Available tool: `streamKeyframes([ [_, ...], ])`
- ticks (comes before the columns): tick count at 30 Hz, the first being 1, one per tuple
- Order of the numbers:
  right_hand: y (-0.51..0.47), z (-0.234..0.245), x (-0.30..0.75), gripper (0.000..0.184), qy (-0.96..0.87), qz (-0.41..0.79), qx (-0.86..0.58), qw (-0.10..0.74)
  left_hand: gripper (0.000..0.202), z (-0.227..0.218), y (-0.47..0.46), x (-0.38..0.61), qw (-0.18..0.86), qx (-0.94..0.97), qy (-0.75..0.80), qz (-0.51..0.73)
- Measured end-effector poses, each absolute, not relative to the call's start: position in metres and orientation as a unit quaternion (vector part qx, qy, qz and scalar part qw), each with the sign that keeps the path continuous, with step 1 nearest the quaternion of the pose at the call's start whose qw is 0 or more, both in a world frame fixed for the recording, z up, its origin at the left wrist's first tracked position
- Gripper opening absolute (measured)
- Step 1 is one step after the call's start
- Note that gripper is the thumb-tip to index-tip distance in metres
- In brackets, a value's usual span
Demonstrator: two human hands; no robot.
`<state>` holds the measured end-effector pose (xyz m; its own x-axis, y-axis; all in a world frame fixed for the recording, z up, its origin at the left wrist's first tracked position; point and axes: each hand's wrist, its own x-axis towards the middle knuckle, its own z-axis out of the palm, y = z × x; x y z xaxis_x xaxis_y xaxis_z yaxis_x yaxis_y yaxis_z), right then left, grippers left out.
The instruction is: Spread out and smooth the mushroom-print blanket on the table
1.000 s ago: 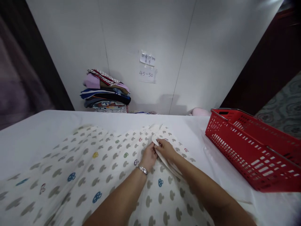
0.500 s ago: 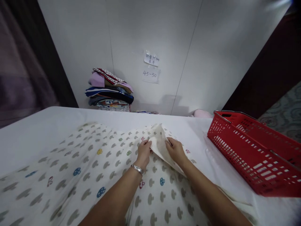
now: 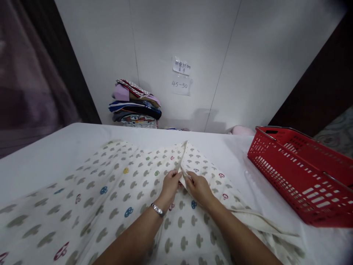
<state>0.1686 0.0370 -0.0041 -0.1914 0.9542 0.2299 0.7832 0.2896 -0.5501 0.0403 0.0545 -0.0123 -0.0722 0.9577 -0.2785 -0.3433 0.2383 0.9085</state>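
A cream cloth printed with grey mushrooms and a few coloured ones lies spread over a white surface. Near its middle, my left hand pinches a raised edge of the cloth; a silver bracelet circles that wrist. Close beside it, my right hand is closed on the same edge. A ridge of fabric rises from between the hands toward the far side. At the lower right, part of the cloth is folded over, showing a plain strip. The fingertips are partly hidden by fabric.
To the right stands a red perforated basket with metal handles. Folded fabrics are stacked behind the white table, against a pale wall bearing paper labels. A pink item shows past the far edge. Dark curtains hang at left.
Both hands have come closer together and slightly toward me. The flap that showed its plain underside has turned over to the right, exposing its printed side. The view has shifted slightly.
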Motion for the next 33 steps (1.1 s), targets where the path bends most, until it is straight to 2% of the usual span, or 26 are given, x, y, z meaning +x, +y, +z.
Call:
streamKeyframes([
  [7, 0.028, -0.006, 0.163, 0.03, -0.791, 0.12, -0.558, 0.219, 0.021, -0.013, 0.043, 0.036, 0.623, 0.313, 0.499, 0.515],
  [18, 0.017, -0.011, 0.157, 0.025, -0.796, 0.096, -0.567, 0.188, 0.023, -0.006, 0.029, 0.033, 0.629, 0.318, 0.506, 0.497],
  [33, 0.014, -0.012, 0.152, 0.028, -0.808, 0.056, -0.566, 0.154, 0.027, -0.013, 0.029, 0.031, 0.646, 0.315, 0.512, 0.47],
])
